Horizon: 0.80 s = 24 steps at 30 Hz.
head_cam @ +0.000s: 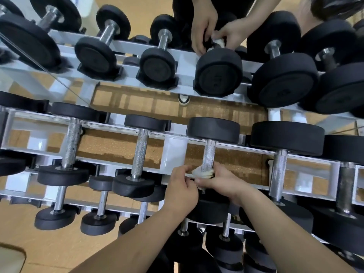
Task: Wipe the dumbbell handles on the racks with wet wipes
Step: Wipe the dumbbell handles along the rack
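Both forearms reach forward; left hand (182,187) and right hand (222,183) are curled closed, nearly touching

Both hands (182,189) and forearms are bare, with no sleeves or jewellery.

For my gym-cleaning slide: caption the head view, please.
Both bare hands, left and right, wrap a crumpled white wet wipe around a knurled steel dumbbell handle.

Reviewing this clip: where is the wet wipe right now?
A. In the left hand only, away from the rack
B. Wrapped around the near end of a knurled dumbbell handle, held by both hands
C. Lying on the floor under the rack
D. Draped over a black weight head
B: the wet wipe is bunched around the near end of the knurled dumbbell handle, gripped by left hand and right hand.
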Available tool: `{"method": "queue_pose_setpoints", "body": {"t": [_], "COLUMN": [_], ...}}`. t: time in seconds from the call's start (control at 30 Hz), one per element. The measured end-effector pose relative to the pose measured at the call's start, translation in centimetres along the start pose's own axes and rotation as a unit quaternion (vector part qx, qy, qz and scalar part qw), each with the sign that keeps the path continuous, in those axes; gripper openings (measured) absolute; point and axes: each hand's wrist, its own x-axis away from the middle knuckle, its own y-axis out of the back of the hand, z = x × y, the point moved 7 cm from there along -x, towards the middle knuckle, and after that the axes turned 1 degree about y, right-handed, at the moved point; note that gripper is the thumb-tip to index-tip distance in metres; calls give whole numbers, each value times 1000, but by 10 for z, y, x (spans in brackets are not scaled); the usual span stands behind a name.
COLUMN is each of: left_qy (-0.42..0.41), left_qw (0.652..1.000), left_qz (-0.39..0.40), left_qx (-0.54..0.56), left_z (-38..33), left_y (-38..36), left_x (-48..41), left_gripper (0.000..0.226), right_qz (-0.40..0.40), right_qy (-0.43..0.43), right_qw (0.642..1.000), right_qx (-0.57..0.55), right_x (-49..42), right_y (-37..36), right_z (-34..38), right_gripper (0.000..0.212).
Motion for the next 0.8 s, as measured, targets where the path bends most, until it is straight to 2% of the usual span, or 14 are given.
{"method": "queue_pose_setpoints", "body": {"t": [0.1, 0.2, 0.23, 0.4, 0.5, 0.57, 0.63, 0.73, 0.8], "left_qy": [-1, -4, -8, -4, -9, -15, -20, -28, -28], "left_qw": [1000, 1000, 1000, 1000, 1000, 1000, 1000, 999, 999], "left_qz": [4, 4, 0, 4, 9, 10, 13, 15, 21], "left_qx": [0, 6, 7, 15, 11, 9, 10, 14, 13], "left_z": [1, 3, 3, 4, 5, 2, 1, -1, 0], "left_y": [-1, -3, -3, -4, -4, -4, -4, -2, -4], "left_x": [0, -1, 0, -1, -2, -1, -1, 1, -2], "left_gripper": [45, 46, 46, 47, 47, 45, 44, 43, 43], "right_qz": [-22, -47, -62, -130, -163, -150, -124, -125, -124], "right_qy": [5, -12, -13, 38, 22, 23, 26, 17, 23], "right_qw": [1000, 998, 996, 979, 950, 944, 950, 976, 983], "right_qx": [-2, -48, -70, -153, -265, -294, -285, -178, -136], "right_x": [-1, -2, -4, -18, -17, -18, -17, -14, -12], "right_y": [-1, -7, -6, 3, 16, 22, 18, 4, 2], "right_z": [0, 1, 5, 29, 33, 35, 36, 30, 25], "right_gripper": [43, 58, 57, 38, 49, 53, 48, 31, 30]}}
